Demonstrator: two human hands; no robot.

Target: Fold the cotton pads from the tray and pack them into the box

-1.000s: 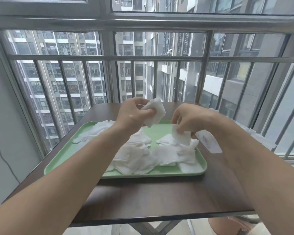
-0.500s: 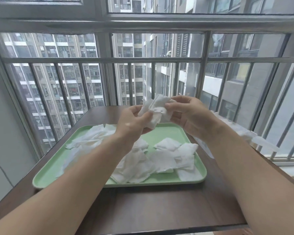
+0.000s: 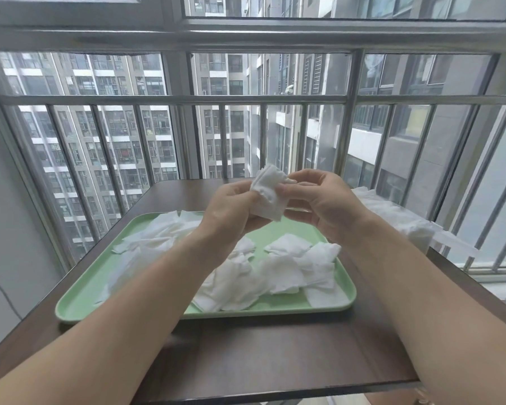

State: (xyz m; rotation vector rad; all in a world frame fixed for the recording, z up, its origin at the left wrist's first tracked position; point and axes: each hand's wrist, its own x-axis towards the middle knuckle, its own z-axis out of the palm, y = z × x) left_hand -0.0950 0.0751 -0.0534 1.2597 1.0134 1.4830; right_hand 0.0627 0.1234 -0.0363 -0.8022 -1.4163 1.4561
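A small stack of folded white cotton pads (image 3: 268, 194) is held up above the tray between both hands. My left hand (image 3: 231, 211) grips the stack from the left, and my right hand (image 3: 322, 200) pinches its right edge with thumb and fingers. Below them the light green tray (image 3: 79, 305) lies on the dark brown table and carries several loose white cotton pads (image 3: 284, 273) scattered across it. A clear box or bag of white pads (image 3: 403, 220) sits at the table's right edge, partly hidden behind my right forearm.
The dark table (image 3: 275, 355) stands against a window with a metal railing (image 3: 246, 99) just beyond its far edge. A grey wall (image 3: 3, 229) closes the left side. Bare table surface lies in front of the tray.
My right hand lifted a pad off the tray and brought it up to the stack in my left hand; both hands now hold the stack together, slightly higher and further right.
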